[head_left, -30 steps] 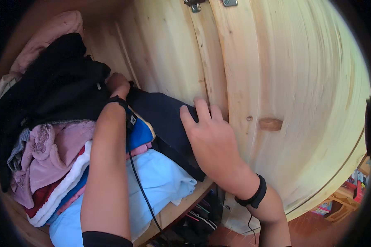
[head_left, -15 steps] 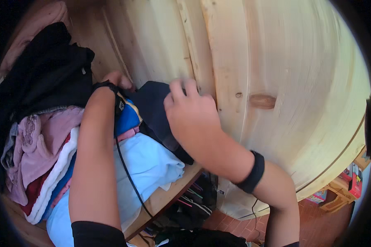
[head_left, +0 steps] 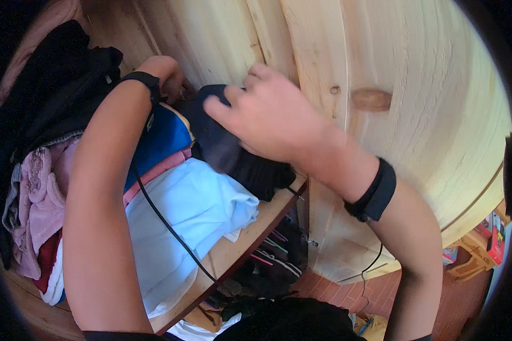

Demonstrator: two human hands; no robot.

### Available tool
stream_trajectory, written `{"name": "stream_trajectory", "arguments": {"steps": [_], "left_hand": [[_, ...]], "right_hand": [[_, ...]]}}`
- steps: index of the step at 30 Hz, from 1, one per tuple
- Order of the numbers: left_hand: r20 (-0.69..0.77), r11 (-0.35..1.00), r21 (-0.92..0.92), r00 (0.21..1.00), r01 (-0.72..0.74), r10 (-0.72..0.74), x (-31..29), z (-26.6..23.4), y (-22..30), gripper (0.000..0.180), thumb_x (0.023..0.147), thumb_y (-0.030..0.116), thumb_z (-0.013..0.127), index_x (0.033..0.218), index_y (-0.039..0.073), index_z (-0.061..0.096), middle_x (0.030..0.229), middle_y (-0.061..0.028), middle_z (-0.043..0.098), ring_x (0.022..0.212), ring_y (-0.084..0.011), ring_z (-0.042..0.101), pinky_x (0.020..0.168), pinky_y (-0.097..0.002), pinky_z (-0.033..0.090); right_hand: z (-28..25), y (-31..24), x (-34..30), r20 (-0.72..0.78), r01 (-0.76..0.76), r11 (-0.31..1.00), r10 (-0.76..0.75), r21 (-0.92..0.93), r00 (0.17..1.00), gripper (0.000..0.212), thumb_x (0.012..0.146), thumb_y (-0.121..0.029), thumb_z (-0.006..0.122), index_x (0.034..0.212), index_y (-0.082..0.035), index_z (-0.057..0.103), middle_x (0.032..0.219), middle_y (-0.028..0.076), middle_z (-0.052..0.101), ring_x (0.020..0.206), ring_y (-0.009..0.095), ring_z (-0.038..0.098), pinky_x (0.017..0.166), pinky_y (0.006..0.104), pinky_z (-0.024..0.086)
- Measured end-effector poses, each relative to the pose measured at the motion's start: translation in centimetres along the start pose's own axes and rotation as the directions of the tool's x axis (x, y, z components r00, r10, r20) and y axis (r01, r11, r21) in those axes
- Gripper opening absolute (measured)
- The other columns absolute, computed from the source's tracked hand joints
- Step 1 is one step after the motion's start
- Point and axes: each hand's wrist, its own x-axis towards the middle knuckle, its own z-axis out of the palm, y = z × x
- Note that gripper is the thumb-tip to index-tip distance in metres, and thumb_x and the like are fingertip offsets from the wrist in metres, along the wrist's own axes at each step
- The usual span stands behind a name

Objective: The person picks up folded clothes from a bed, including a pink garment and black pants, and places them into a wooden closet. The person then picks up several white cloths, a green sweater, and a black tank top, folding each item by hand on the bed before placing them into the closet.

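Knuckles up, your right hand (head_left: 273,116) sat just past twelve o'clock in the view, over the dark navy garment (head_left: 210,136), its fingers loosely bent and its thumb set apart from them; whether they pinched the cloth, I could not tell. Your left hand (head_left: 168,74) was at eleven o'clock, bent downward beside the same garment, its fingertips too hidden to show whether they gripped anything. That garment lay bunched toward eleven o'clock from the centre, partly covered by your right hand. You wore a black wristband (head_left: 375,190) at four o'clock. Next outward, at ten o'clock, lay a blue cloth (head_left: 170,136), with a pink fold (head_left: 165,170) just below it. A light blue garment (head_left: 193,199) spread at eight o'clock on the wooden shelf (head_left: 267,219), crossed by a thin black cable (head_left: 182,245). Farther off, you had a mauve plush garment (head_left: 45,193) at nine o'clock, a black garment (head_left: 45,96) heaped at ten, a pale wooden door (head_left: 432,142) at three and reddish floor tiles (head_left: 458,298) at four.
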Motion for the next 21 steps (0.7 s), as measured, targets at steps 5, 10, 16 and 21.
{"name": "stream_trajectory", "arguments": {"steps": [5, 10, 16, 21], "left_hand": [[-0.597, 0.933, -0.301, 0.802, -0.196, -0.024, -1.8, 3.8, -4.6, 0.046, 0.083, 0.028, 0.068, 0.128, 0.021, 0.063, 0.124, -0.0172, 0.065, 0.104, -0.0271, 0.066, 0.087, -0.0370, 0.053], [-0.164, 0.973, -0.223, 0.986, -0.053, 0.016, 1.7, 1.8, -3.4, 0.039, 0.082, 0.014, 0.064, 0.120, 0.008, 0.066, 0.112, -0.0103, 0.070, 0.099, -0.0252, 0.064, 0.078, -0.0387, 0.053], [-0.128, 0.904, -0.376, 0.977, -0.206, 0.170, 3.6, 1.6, 0.1, 0.039, 0.084, 0.014, 0.062, 0.122, 0.005, 0.064, 0.114, -0.0094, 0.069, 0.092, -0.0257, 0.062, 0.079, -0.0361, 0.052], [0.187, 0.811, -0.560, 0.980, 0.168, -0.074, 4.1, 2.7, -1.7, 0.053, 0.084, 0.032, 0.068, 0.131, 0.009, 0.059, 0.126, -0.0059, 0.064, 0.100, -0.0238, 0.059, 0.084, -0.0373, 0.049]], "right_hand": [[-1.1, 1.5, 2.5, -0.434, -0.098, 0.968, 0.192, 0.229, 0.880, 0.011, 0.086, -0.017, 0.056, 0.087, -0.010, 0.065, 0.076, 0.015, 0.067, 0.073, 0.029, 0.070, 0.068, 0.0392, 0.054], [-2.7, 0.0, 0.4, -0.011, -0.017, 0.999, 0.016, -0.036, 1.000, 0.022, 0.086, -0.017, 0.059, 0.103, -0.012, 0.071, 0.086, 0.006, 0.071, 0.100, 0.025, 0.066, 0.086, 0.0421, 0.050], [0.7, -0.6, -2.7, 0.054, 0.191, 0.950, -0.183, -0.249, 0.982, 0.026, 0.087, -0.019, 0.060, 0.110, -0.013, 0.070, 0.094, 0.002, 0.072, 0.109, 0.023, 0.063, 0.097, 0.0444, 0.044], [-0.8, -0.4, 0.3, 0.122, 0.103, 0.994, -0.106, 0.032, 0.987, 0.028, 0.086, -0.018, 0.059, 0.113, -0.011, 0.063, 0.084, 0.006, 0.072, 0.084, 0.028, 0.071, 0.075, 0.0403, 0.055]]}}
